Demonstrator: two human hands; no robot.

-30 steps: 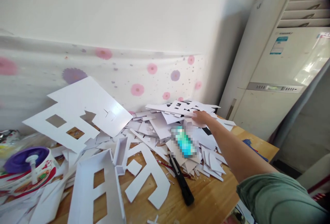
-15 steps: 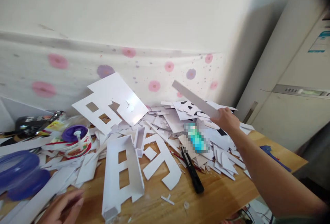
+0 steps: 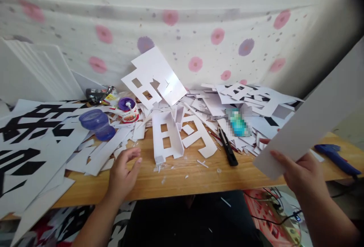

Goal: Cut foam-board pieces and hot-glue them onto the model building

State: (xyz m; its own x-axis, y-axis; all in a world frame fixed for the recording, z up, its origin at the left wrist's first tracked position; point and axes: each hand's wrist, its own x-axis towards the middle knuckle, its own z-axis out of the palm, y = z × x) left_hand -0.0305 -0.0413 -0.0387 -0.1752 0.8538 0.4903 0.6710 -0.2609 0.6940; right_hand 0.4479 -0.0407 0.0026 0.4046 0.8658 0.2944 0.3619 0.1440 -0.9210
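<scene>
Plainly, the right hand (image 3: 305,170) grips a white strip (image 3: 309,122); left hand (image 3: 123,173) unclenched, free.

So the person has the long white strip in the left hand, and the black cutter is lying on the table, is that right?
Not quite: the head view shows the long white strip in the right hand, not the left hand. The black cutter is lying on the table.

Soft, bright light leaves glare on the propped cut-out board (image 3: 164,68); the wall (image 3: 332,31) darkens rightward; upper-right corner blackened.
</scene>
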